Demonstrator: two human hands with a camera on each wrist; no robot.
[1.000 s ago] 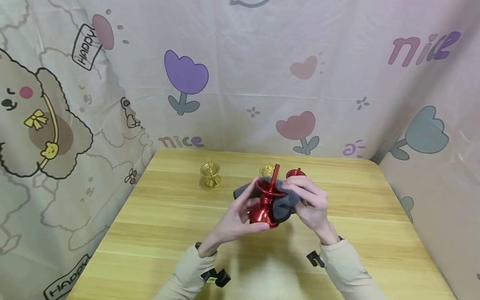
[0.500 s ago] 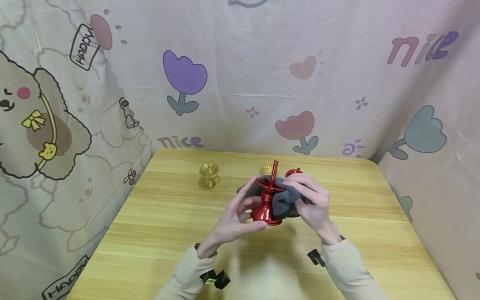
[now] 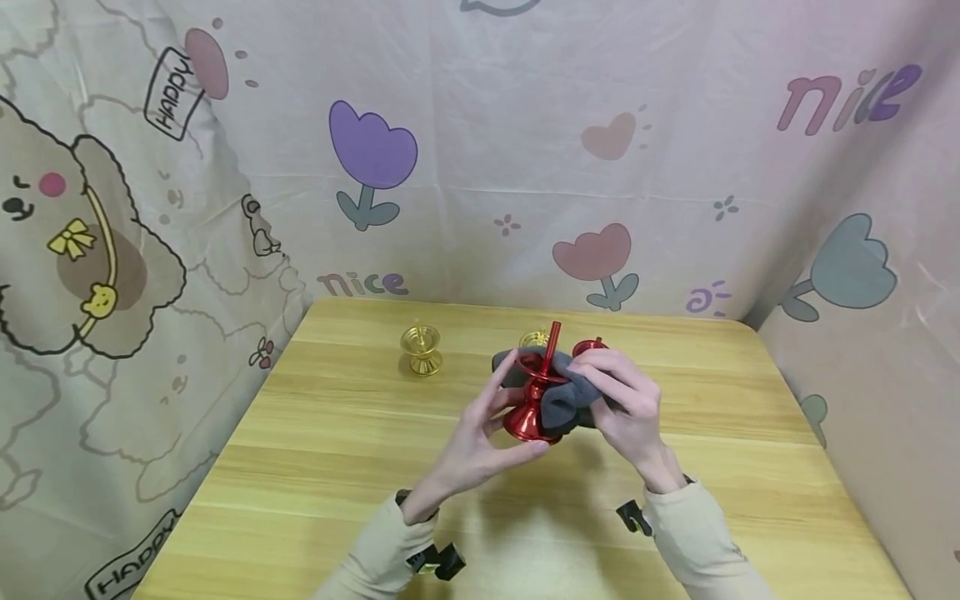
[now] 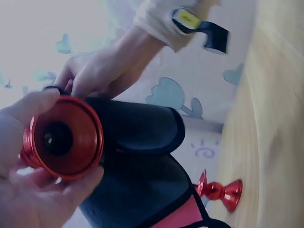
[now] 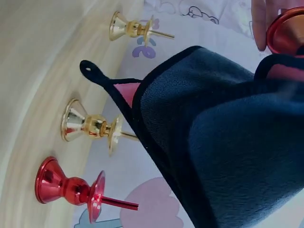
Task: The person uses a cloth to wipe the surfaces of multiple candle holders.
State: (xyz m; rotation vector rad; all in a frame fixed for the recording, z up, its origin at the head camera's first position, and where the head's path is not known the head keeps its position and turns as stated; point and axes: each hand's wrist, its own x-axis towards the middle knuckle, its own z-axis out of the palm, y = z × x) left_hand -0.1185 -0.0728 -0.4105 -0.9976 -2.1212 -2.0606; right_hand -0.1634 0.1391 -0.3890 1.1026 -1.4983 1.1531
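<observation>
Held up over the table is a shiny red candlestick (image 3: 525,421) with a flared base, a shallow dish and a thin upright rod. My left hand (image 3: 476,437) grips it around the base, thumb at the bottom edge and fingers reaching up toward the dish. The left wrist view looks into its hollow base (image 4: 88,128). My right hand (image 3: 628,408) pinches a folded dark grey cloth (image 3: 566,404), pressed against the candlestick's right side and passing behind it. In the right wrist view the cloth (image 5: 228,142) shows a pink underside and a hanging loop.
On the wooden table (image 3: 300,467) a gold candlestick (image 3: 422,350) stands at the back left. Another gold one (image 5: 95,126) and a second red one (image 5: 71,189) stand behind my hands. A printed curtain (image 3: 465,150) rises at the table's back edge.
The held candlestick has risen slightly and its tilt has shifted. The cloth's left end behind it has slid to the right, while both hands keep their holds.
</observation>
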